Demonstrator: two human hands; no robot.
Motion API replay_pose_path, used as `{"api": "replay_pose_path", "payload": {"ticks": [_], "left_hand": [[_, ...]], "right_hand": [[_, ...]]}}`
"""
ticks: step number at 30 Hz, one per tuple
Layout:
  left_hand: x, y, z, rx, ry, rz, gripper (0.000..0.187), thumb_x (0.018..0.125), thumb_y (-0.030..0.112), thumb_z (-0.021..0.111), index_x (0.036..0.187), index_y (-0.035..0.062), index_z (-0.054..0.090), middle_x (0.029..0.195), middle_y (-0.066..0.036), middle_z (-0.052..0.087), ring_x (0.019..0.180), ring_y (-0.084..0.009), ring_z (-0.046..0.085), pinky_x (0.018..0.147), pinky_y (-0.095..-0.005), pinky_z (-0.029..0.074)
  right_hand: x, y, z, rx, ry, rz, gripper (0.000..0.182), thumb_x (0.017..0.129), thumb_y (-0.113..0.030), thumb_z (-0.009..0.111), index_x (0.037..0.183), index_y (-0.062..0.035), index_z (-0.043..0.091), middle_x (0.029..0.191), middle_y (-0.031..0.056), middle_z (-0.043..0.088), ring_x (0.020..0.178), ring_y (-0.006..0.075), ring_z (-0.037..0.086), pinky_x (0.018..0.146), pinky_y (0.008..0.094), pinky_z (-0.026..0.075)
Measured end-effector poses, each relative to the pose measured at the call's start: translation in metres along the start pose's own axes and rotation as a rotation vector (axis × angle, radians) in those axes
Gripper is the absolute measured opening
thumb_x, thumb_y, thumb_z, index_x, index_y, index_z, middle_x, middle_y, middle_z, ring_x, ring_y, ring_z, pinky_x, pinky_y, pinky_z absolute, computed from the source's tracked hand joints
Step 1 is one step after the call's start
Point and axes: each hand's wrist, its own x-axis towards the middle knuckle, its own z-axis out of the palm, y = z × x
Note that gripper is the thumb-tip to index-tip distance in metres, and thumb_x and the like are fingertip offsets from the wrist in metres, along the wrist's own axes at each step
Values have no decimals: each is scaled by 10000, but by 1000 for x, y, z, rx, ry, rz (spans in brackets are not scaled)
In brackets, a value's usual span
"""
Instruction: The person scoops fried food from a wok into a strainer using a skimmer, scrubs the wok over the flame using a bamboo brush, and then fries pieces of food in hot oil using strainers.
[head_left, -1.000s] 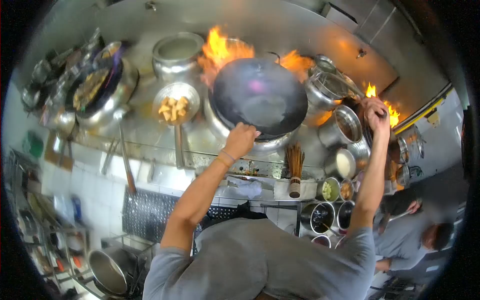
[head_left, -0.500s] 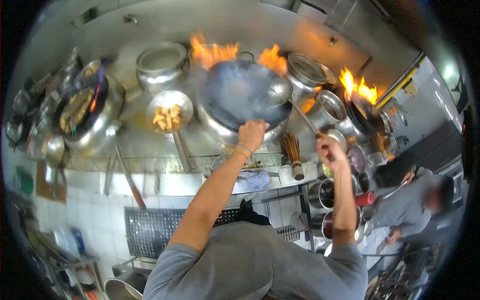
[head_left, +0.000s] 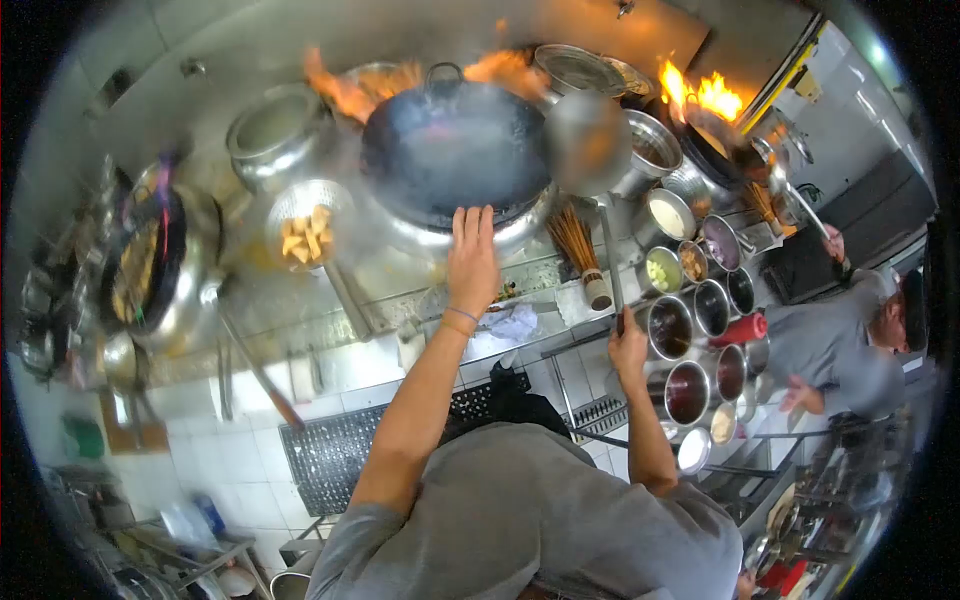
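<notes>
Black round metal wok (head_left: 455,150) seated on silver burner ring (head_left: 512,234) | left hand (head_left: 473,262): fingers extended at near rim, grip unclear; right hand (head_left: 628,347): closed round handle of long grey metal ladle (head_left: 588,148) | steady rim lightly, hold ladle clear of silver cylindrical pot (head_left: 637,183) alongside | orange flames (head_left: 345,90) behind, brown bristle brush (head_left: 577,245) near handle

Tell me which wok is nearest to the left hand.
The middle wok: the left hand is at its near rim; the left wok and right wok stand farther off.
</notes>
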Motion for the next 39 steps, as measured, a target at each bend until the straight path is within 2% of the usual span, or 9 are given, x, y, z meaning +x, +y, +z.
{"api": "replay_pose_path", "payload": {"ticks": [7,13,16,21,23,25,30,34,39], "left_hand": [[-4,6,-2,95,-62,4,581,773,-77,499,1333,-62,345,1362,-228,353,1305,-448,283,1048,-449,323],[-17,18,-10,-6,-101,-91,537,836,-49,467,1354,-72,326,1432,-270,290,1321,-444,285,1077,-435,299],[-37,27,-16,-41,-144,-213,383,876,8,499,1254,-50,471,1324,-277,424,1249,-426,394,1040,-419,343],[-48,52,-34,-69,-121,-315,136,885,68,564,935,-36,636,1000,-207,620,1023,-381,554,894,-407,440],[-46,56,-40,-44,-35,-323,157,881,82,582,798,-35,645,837,-165,638,901,-316,606,776,-411,473],[-42,53,-42,-45,39,-338,150,844,69,633,727,-25,636,788,-163,633,874,-314,618,733,-391,487],[2,46,-34,-136,120,-117,189,731,17,716,624,-8,562,779,-140,576,761,-308,581,676,-365,470],[43,24,-16,-105,158,23,179,728,33,706,638,0,555,785,-142,559,725,-303,570,656,-383,462],[71,-16,19,5,26,0,261,770,221,690,665,8,582,698,-140,578,686,-305,600,623,-399,484]], "right_hand": [[45,-21,13,-165,114,-117,264,848,-233,617,937,13,652,994,249,575,899,409,560,751,479,459],[90,-53,41,-137,-153,-94,442,803,-280,660,1139,-4,578,999,234,521,888,402,527,751,461,464],[95,-39,54,-202,-286,-56,786,713,-277,738,1353,-30,354,1145,256,461,950,426,524,762,467,482],[110,-4,48,-20,-456,65,625,753,-147,669,1303,15,419,1117,251,514,977,374,564,788,408,501],[130,14,26,932,-742,378,489,780,-93,631,1222,44,474,953,178,606,845,296,621,735,347,516],[142,-9,-22,1289,-687,688,366,788,-57,608,1124,53,517,851,123,635,749,243,630,678,320,524],[181,-69,-72,1541,-612,765,429,863,-220,528,1256,-61,460,883,146,621,626,199,596,530,307,517],[238,-126,-64,771,-757,125,532,849,-301,606,1312,-63,494,760,88,635,600,175,596,490,280,483],[288,-249,37,-93,-1018,-660,355,751,-387,704,971,-108,691,860,123,685,732,296,657,705,391,503]]}}
